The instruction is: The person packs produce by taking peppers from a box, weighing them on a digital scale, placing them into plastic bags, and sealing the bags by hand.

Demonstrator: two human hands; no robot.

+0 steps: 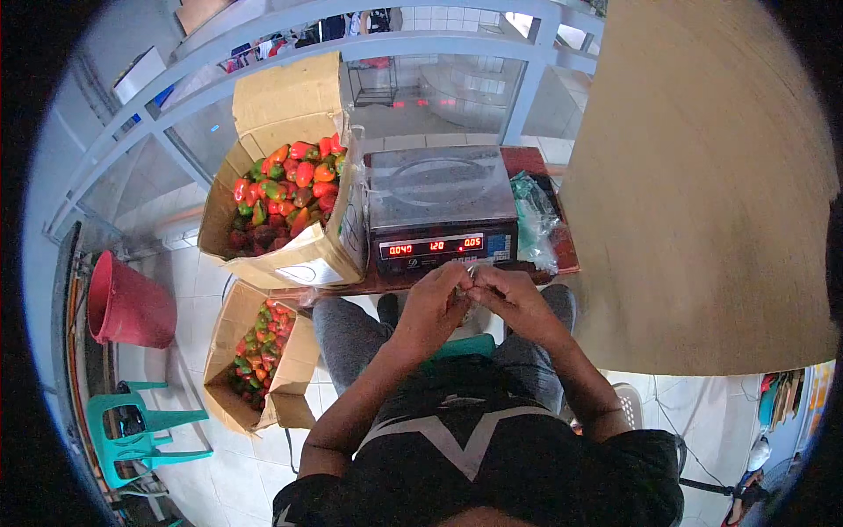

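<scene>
By the reddish-brown table [569, 251], a cardboard box [327, 261] of bell peppers [305, 174] is being carried at ten o'clock, a digital weighing scale [442, 212] at twelve and a plastic bag [536, 221] at two.

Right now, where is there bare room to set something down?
The digital scale has a bare metal platform, bordered by the upper bell-pepper carton and plastic bag. Floor tiles show between the teal plastic chair and lower carton. The tabletop around the scale is crowded.

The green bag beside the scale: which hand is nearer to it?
Right. The right hand is just below the green bag in the picture; the left hand is farther left.
</scene>
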